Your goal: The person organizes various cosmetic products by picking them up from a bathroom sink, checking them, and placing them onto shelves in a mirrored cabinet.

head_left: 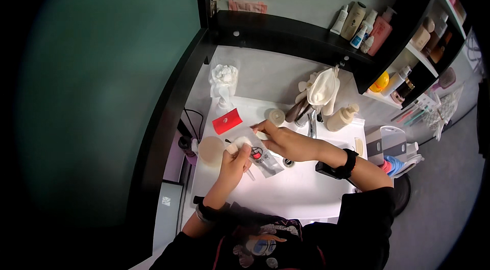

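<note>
In the head view, reading the clock with the packet at its centre, a white sink (311, 193) spreads below, its drain (289, 162) just past three. Along its back ledge are a red card (227, 121) between ten and eleven, tissues (224, 75) in a clear holder at eleven, a small round jar (276, 117) just past twelve, a white cloth (323, 89) between one and two, and the tap (312, 126) and a cream pump bottle (343, 118) at two. A pale round tub (211, 151) sits at nine. Further out, a large dark-framed panel (117, 91) fills ten, and a black shelf (296, 37) with bottles (353, 22) lies toward one. The silvery plastic packet (267, 163) is held above the sink, between the hands, its long axis running from eleven to five, with the lower end toward five. The left hand (235, 167) comes in from between seven and eight, thumb uppermost, its fingers clamped on a soft whitish piece (239, 144) beside the packet. The right hand (293, 143) comes from between three and four, back up, fingers bent toward ten at the packet's upper end; whether they are closed on it I cannot tell.
</note>
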Demonstrator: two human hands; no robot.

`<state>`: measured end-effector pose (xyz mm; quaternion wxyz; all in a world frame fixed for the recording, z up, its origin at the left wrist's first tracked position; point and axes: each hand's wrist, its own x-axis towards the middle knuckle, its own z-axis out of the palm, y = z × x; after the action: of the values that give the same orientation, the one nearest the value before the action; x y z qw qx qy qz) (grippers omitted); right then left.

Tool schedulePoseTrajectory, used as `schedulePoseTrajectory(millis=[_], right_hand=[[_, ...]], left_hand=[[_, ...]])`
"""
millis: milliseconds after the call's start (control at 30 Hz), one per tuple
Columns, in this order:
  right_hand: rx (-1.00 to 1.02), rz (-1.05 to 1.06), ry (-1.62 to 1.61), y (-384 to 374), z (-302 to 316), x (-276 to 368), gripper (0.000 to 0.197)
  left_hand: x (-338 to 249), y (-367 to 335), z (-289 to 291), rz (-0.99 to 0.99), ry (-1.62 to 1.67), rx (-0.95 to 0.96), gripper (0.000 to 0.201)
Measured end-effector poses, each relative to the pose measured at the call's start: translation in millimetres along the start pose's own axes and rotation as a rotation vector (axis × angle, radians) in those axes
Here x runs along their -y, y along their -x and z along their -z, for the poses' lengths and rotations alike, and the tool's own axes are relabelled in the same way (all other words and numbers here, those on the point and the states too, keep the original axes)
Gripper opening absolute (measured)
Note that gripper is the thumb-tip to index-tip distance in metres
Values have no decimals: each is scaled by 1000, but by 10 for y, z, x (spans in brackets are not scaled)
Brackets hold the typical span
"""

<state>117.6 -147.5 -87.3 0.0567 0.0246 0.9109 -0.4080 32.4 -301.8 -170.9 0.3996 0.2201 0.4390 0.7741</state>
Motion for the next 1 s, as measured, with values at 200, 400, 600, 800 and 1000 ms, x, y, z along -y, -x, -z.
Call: schedulePoseTrajectory(millis=[200,400,600,800,1000], right_hand=[[-146,107,9,-9,-52,-116,30],[-338,208,-13,15,-134,-90,19],[-383,222,49,100,-195,18,14],[-622,201,64,173,213,239,12],[-972,418,825,-166,1422,629,18]], left_hand=[[-13,-33,-88,20,18,-54,17],[66,-33,-30,13,-27,-106,14],[39,-23,-90,-48,-54,-104,17],[135,-112,113,-295,-107,-37,45],[66,-88,135,-233,-165,-133,46]])
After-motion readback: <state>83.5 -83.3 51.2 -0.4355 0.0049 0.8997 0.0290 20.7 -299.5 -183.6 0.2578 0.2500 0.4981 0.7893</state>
